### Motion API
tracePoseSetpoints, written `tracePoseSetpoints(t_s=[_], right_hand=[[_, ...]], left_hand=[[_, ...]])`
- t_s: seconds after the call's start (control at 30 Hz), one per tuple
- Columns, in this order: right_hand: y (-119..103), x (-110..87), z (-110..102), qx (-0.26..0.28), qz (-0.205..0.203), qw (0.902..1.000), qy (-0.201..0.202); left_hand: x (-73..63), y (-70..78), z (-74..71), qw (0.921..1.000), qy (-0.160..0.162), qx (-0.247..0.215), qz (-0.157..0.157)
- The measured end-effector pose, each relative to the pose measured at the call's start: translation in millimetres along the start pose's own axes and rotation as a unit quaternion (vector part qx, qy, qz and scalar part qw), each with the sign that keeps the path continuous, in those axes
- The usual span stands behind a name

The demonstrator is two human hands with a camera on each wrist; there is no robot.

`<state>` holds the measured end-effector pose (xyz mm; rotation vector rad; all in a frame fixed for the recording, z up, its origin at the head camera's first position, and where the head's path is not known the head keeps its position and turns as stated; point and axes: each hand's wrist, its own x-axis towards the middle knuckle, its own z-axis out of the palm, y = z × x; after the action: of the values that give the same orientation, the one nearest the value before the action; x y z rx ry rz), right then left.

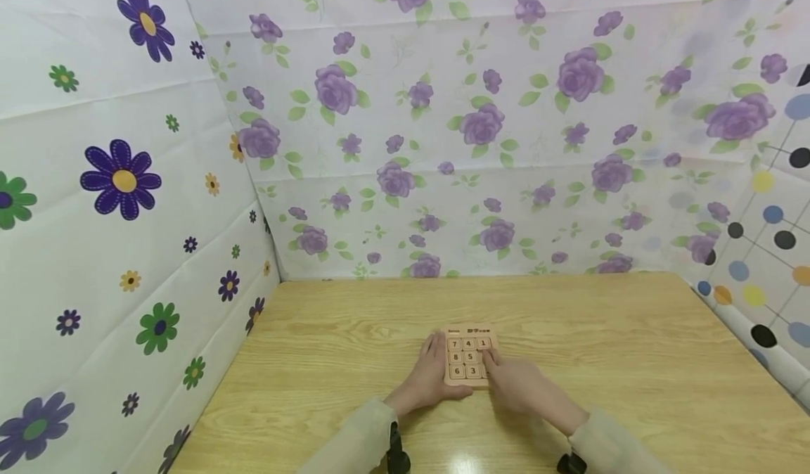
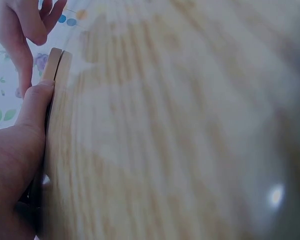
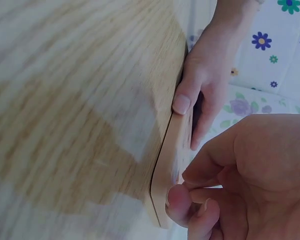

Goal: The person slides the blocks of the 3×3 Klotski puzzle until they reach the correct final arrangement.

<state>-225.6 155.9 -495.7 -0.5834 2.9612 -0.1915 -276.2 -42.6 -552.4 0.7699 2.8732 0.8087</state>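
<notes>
A wooden sliding number puzzle (image 1: 460,383) lies flat on the table, its square tiles in rows; 7, 4, 1, 8, 5, 6 and 3 are readable. My left hand (image 1: 430,375) holds it at the lower left corner, fingers along the left side and thumb against the near edge. In the right wrist view that thumb presses the puzzle's side (image 3: 168,150). My right hand (image 1: 522,384) reaches over the right column, a fingertip touching the tiles just below the 1. It hides part of that column. Its other fingers are loosely bent.
The wood-grain table (image 1: 342,319) stretches around the puzzle on every side. Behind it hangs a purple-flowered cloth (image 1: 405,214). A daisy-print cloth (image 1: 190,305) lines the left, and a dotted cloth (image 1: 747,277) the right.
</notes>
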Motion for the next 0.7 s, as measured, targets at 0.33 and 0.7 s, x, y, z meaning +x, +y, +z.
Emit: tracePoseSetpoints(t_s=[0.33, 0.7], right_hand=[[-10, -14.0, -5, 0.016, 0.002, 0.9997, -0.02], [-21, -21.9, -12, -0.005, 0.021, 0.9988, -0.045]], left_hand=[[-1.6, 1.0, 0.8, 1.0, -0.001, 0.002, -0.006], [-0.8, 2.6, -3.2, 1.0, 0.0, 0.006, -0.004]])
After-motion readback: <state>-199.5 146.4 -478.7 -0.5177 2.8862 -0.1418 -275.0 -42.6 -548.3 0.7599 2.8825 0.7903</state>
